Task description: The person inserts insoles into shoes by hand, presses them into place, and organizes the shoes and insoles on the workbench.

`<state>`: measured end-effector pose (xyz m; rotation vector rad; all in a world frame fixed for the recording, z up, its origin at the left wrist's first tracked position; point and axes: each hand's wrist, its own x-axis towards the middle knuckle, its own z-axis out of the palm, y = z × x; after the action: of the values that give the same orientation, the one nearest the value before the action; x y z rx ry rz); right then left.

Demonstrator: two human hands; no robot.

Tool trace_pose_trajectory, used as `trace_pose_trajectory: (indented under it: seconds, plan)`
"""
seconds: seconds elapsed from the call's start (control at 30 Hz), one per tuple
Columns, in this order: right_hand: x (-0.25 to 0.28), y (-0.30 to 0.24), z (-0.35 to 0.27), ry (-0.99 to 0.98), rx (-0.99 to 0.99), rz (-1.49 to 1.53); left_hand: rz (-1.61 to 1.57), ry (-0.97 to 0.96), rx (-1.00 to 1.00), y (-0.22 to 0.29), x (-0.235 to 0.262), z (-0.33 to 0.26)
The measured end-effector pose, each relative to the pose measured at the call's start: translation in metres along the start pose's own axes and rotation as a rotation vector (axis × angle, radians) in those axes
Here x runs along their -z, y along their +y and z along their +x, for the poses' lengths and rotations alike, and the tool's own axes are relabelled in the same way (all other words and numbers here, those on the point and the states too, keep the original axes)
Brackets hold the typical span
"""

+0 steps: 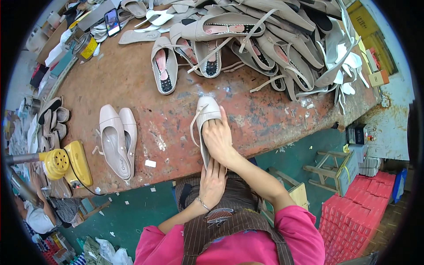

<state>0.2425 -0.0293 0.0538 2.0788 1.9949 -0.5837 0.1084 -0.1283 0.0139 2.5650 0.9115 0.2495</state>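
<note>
A beige slingback shoe (207, 107) sits at the table's front edge, toe pointing away from me, its thin strap hanging out on the left. My right hand (217, 138) reaches into the shoe with its fingers, while the thumb lies along the outer right side. At the heel end, my left hand (213, 183) holds the shoe from below, its fingers together against it. The part of the shoe under both hands is hidden. To the left lies a pair of matching beige shoes (114, 137), one overlapping the other.
A big pile of beige shoes (282, 48) covers the table's back right. At the left stand a yellow lamp (66, 165) and more shoes (53, 121). A phone (112, 22) leans at the back near a glass jar (85, 46). Red boxes (357, 212) and wooden stools (329, 172) stand right.
</note>
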Motion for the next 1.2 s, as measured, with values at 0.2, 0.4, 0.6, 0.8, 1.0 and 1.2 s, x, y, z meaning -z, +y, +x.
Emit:
trace_pose_trajectory:
  seconds: [0.2,0.4,0.6,0.8,1.0,1.2]
  plan:
    - [-0.067,-0.016,-0.052,0.577,0.113,-0.039,-0.129,0.06,0.018,-0.009,-0.014,-0.004]
    - [-0.047,-0.015,0.001,0.574,0.008,-0.131,-0.029,0.008,0.0,-0.009,-0.006,-0.004]
    - [-0.043,0.003,0.024,0.305,0.001,-0.295,-0.004,0.017,0.004,0.0,-0.003,0.002]
    - [-0.05,0.014,-0.013,0.885,0.262,0.125,-0.106,0.252,0.103,-0.004,0.004,0.031]
    - [0.012,0.139,-0.107,1.098,-0.004,1.085,-0.57,0.411,0.149,-0.06,0.061,0.06]
    - [0.074,0.317,-0.094,1.708,-0.539,0.792,0.314,0.778,0.078,-0.149,0.185,0.016]
